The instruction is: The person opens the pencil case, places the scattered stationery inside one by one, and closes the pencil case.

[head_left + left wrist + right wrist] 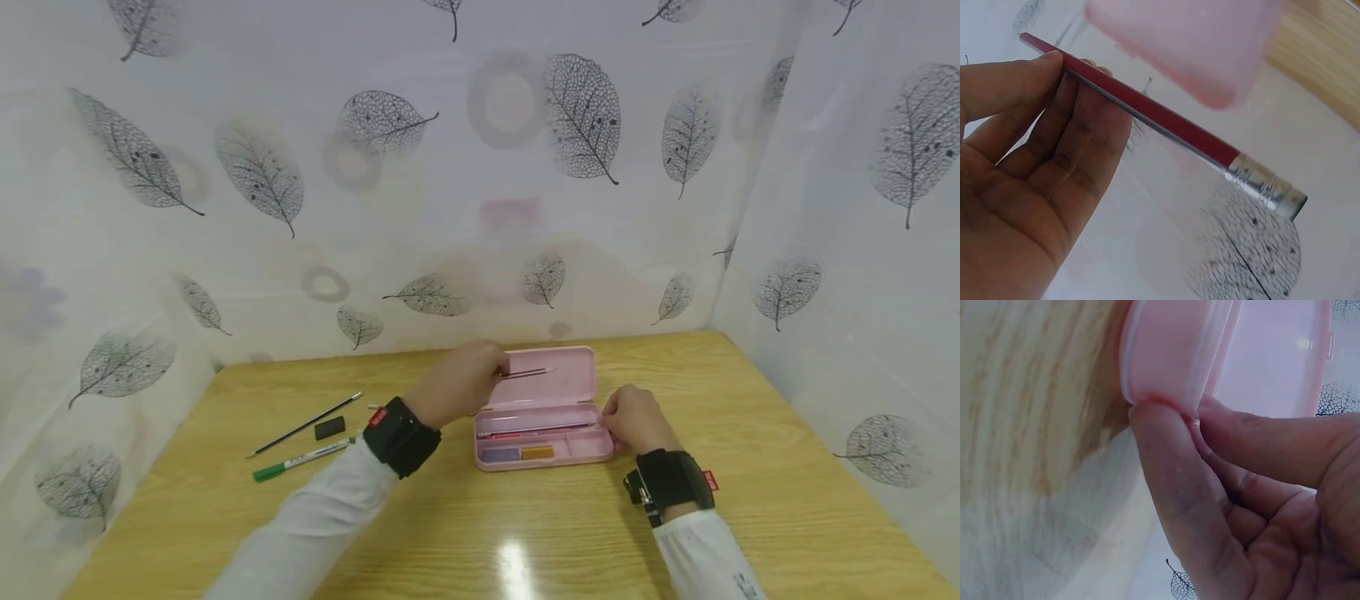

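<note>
Between thumb and fingers my left hand (pixel 461 385) pinches a red pencil (pixel 1154 114) with a metal ferrule and an eraser end. That pencil is held in front of the raised lid of an open pink pencil case (pixel 573 379). At the case's right end, my right hand (pixel 637 418) grips its corner with thumb and index finger, seen close up in the right wrist view. Inside the case lie a reddish pencil (pixel 528 432), a bluish-purple block (pixel 500 455) and a yellow-orange block (pixel 537 452) in the front compartment.
Left of the case, a dark pencil (pixel 303 427), a black eraser (pixel 330 427) and a green-capped marker (pixel 300 461) lie on the wooden table (pixel 480 533). A small white piece (pixel 373 406) shows beside the left wrist. Leaf-patterned sheeting (pixel 420 217) stands behind and at both sides.
</note>
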Available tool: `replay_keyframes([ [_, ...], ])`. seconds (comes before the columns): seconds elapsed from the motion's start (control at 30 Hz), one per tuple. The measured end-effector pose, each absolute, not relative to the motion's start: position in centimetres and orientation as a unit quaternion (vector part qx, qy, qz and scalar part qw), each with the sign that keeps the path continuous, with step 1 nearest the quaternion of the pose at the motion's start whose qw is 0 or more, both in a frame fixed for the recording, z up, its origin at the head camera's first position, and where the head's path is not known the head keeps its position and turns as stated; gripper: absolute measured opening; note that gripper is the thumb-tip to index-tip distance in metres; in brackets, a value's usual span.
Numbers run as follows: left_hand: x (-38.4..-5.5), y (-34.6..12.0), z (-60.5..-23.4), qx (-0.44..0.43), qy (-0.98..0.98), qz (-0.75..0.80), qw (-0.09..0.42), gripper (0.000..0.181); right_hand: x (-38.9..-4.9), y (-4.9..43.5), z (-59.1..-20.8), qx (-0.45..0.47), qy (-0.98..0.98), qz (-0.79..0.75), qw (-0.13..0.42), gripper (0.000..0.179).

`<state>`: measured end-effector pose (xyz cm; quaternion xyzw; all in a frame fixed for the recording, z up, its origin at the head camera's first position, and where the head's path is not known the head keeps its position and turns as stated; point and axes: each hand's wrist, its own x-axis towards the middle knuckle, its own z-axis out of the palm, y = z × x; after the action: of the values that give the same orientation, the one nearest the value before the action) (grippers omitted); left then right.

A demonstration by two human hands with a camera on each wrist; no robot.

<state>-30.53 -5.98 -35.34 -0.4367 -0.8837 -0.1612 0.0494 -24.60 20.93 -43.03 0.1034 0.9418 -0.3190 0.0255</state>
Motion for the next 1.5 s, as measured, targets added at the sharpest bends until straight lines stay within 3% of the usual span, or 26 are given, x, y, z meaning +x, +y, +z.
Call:
replay_keyframes([
  [0.37, -32.2, -1.7, -35.6, -0.478, -0.856, -0.194, 0.006, 0.015, -24.5, 20.8, -43.0, 0.108, 0.942, -0.317, 0.026, 0.010],
  [0.63, -32.8, 0.3, -37.4, -0.479, -0.847, -0.223, -0.063, 0.012, -24.6, 20.9, -42.9, 0.104, 0.945, -0.310, 0.019, 0.010],
  [1.2, -32.7, 1.4, -41.7, -0.492, -0.861, -0.130, 0.012, 0.017, -24.7, 20.9, -42.9, 0.105, 0.944, -0.312, 0.023, 0.009],
  [1.5, -32.4, 2.0, -42.3, -0.480, -0.871, -0.102, 0.004, 0.021, -24.8, 20.9, -43.0, 0.115, 0.942, -0.315, 0.030, 0.010],
])
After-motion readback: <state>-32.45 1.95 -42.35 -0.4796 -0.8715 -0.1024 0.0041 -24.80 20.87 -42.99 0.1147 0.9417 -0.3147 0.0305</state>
